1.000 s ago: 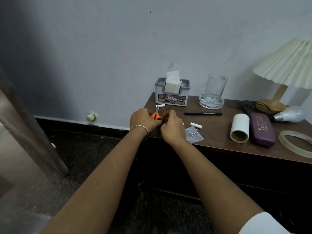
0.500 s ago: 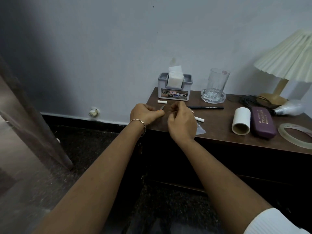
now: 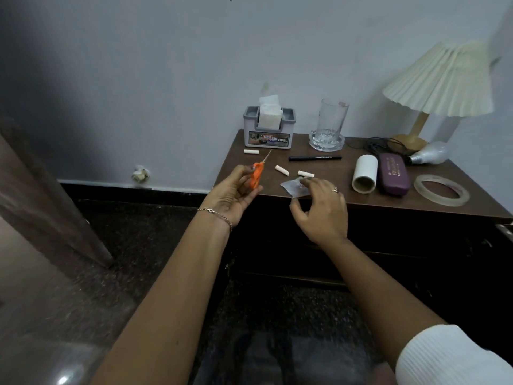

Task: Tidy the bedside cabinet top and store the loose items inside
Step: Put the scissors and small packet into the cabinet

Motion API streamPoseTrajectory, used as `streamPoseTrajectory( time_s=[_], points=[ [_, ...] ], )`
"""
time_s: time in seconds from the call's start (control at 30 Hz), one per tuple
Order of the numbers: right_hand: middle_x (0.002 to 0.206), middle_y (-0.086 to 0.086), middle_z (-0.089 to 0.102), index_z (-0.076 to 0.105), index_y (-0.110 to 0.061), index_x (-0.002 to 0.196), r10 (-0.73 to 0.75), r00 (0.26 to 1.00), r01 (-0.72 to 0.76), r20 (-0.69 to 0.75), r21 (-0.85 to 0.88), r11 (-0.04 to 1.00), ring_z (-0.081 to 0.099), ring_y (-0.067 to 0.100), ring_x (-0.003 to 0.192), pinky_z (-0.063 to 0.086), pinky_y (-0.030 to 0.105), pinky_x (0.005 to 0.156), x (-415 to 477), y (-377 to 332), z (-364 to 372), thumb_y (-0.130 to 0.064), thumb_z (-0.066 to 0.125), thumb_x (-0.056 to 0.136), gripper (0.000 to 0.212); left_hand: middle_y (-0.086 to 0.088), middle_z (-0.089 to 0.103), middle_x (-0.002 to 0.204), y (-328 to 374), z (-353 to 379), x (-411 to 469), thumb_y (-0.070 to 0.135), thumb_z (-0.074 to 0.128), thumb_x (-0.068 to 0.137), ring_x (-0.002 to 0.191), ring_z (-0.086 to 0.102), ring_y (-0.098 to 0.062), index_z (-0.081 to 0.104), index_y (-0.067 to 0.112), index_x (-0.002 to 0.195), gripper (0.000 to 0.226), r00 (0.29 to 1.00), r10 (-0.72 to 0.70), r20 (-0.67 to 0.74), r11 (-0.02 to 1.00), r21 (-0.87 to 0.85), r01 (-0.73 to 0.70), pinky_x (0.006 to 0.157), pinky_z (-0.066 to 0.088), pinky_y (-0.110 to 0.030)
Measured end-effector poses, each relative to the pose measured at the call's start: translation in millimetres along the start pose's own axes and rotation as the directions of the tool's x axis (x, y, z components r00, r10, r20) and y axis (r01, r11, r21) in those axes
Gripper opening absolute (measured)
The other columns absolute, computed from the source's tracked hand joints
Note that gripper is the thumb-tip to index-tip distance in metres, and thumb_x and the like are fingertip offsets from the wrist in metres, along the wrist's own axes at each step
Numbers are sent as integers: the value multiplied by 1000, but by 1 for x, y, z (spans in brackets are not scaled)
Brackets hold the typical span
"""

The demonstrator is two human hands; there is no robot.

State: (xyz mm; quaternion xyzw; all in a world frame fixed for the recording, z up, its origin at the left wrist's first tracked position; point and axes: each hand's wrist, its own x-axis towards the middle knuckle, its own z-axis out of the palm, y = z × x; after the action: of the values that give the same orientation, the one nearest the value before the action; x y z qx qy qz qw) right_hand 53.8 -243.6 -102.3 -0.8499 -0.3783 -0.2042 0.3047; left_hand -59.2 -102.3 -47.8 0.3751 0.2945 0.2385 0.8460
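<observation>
My left hand (image 3: pixel 233 195) has its fingers clamped on the scissors (image 3: pixel 257 177) (blades pointing away from me), while my right hand (image 3: pixel 323 212), fingers loosely apart, is nearer the plastic bag (image 3: pixel 291 186) just ahead.

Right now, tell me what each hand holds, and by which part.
Left hand grips the small orange-handled scissors by the handles, blades pointing away. Right hand touches or nearly touches the crumpled clear plastic bag; any pinch cannot be told.
</observation>
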Motion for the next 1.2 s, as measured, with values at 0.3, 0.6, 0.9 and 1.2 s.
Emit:
streamPoseTrajectory(
  time_s=[0.3,0.6,0.9,1.2],
  points=[
    [115,10,65,67,-7,113,-214,977,211,-18,-88,973,61,30,103,52,38,79,-10,3,10,-6,64,82,31,-16,69,101,-32,-29,-30,18,68,76,91,70,-29,74,4,84,17,963,-194,189,951,-206,232,94,52,-32],
    [101,8,65,68,-10,105,-380,916,357,-130,-171,918,60,27,88,44,33,67,-33,11,-15,-2,60,81,26,-16,62,126,-66,-80,-45,26,46,87,111,63,-29,61,14,125,43,909,-274,314,926,-167,337,90,52,-31],
    [106,9,59,60,-12,113,-385,908,403,168,-92,911,58,29,94,53,40,58,-54,38,28,-17,52,94,21,-13,67,101,-113,-88,-1,10,37,96,75,73,-25,61,6,109,27,984,-178,-5,980,-91,176,56,57,-22],
    [89,21,66,48,-6,122,-130,954,167,269,-120,979,63,42,77,41,35,54,-44,68,91,-5,52,90,32,-17,56,116,-139,-67,79,-6,30,95,90,64,-27,48,2,128,39,998,43,-41,892,452,-20,70,59,-29]
  ],
)
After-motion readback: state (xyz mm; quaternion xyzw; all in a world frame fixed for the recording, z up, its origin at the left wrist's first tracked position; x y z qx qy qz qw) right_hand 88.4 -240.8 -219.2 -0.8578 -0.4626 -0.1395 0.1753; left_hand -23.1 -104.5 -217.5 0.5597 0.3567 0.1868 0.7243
